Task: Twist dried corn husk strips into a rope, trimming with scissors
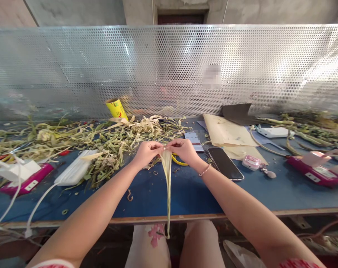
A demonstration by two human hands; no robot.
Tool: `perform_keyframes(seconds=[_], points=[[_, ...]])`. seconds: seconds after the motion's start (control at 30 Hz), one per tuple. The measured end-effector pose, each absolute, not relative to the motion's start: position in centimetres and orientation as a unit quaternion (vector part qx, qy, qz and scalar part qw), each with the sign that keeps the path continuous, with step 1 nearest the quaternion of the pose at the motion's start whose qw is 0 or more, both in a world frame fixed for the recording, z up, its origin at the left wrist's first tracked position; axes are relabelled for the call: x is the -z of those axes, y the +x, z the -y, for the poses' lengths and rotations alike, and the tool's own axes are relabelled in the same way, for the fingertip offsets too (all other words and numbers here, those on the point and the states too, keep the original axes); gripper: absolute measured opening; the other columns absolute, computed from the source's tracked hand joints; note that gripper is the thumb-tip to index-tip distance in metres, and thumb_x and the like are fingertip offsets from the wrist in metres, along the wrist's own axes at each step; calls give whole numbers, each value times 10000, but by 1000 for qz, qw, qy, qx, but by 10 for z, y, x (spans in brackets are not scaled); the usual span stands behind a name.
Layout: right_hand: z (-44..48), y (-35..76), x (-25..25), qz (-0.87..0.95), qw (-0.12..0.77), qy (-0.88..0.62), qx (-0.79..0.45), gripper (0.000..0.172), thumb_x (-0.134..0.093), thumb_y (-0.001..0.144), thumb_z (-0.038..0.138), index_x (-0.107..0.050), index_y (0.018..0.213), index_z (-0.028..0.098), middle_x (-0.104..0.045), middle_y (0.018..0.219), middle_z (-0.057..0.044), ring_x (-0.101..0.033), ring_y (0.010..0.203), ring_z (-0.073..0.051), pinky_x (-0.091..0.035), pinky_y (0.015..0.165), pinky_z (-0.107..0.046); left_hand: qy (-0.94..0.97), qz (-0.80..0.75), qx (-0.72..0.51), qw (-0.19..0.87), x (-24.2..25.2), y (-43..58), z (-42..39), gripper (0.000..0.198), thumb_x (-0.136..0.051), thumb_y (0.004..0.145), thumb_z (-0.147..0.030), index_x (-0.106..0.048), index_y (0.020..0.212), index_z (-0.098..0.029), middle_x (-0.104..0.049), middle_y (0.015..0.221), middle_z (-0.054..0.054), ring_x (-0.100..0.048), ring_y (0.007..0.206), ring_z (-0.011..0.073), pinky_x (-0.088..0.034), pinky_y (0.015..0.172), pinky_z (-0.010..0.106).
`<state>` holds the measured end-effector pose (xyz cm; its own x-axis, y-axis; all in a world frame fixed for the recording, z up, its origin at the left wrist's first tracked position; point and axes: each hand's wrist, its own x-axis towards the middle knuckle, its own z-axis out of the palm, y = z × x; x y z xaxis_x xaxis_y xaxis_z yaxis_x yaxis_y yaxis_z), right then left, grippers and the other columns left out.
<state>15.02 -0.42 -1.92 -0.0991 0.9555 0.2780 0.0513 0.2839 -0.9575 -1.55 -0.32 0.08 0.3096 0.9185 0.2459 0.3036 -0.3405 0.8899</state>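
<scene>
Above the blue tabletop, left hand and right hand meet, fingers of both pinched on the top of a pale green leaf strip. Strip hangs straight down past the tabletop edge to the knees. Leaf pile behind-left, phone just right of right wrist, yellow roll at mesh screen.
</scene>
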Motion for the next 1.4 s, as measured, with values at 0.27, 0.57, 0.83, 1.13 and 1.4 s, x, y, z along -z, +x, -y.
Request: perform_keyframes(seconds=[0.27,0.57,0.83,1.13,1.4], points=[[7,148,14,597,534,-422,-425,192,-684,566,318,-628,647,154,-601,602,-3,-515,558,-106,-415,557,-251,640,-423,-435,471,4,-11,1,162,-674,608,-304,-672,660,-151,-638,584,10,-538,520,103,-429,516,225],[11,145,18,649,553,-383,-355,144,-588,657,225,-566,791,179,-592,670,5,-535,597,-104,-419,562,-230,556,-418,-485,530,4,-5,7,164,-712,530,-215,-639,662,-151,-607,559,-24,-531,510,80,-419,511,203],[13,147,19,703,532,-368,-295,78,-504,655,130,-568,642,172,-567,645,14,-522,611,-101,-407,585,-228,458,-411,-448,649,-1,-7,5,233,-774,450,-131,-572,566,-133,-595,530,-28,-565,509,73,-466,547,202],[9,147,18,642,526,-324,-455,32,-603,577,152,-577,595,157,-574,624,14,-523,606,-95,-419,610,-243,457,-443,-434,638,-3,-7,5,246,-774,346,-74,-618,534,-107,-650,546,24,-591,523,94,-473,585,219],[12,147,13,577,523,-340,-528,196,-714,513,229,-575,630,156,-577,644,23,-535,634,-91,-449,673,-267,479,-442,-457,605,-2,-5,7,248,-775,346,-127,-603,525,-116,-626,534,9,-583,545,107,-454,631,264]])
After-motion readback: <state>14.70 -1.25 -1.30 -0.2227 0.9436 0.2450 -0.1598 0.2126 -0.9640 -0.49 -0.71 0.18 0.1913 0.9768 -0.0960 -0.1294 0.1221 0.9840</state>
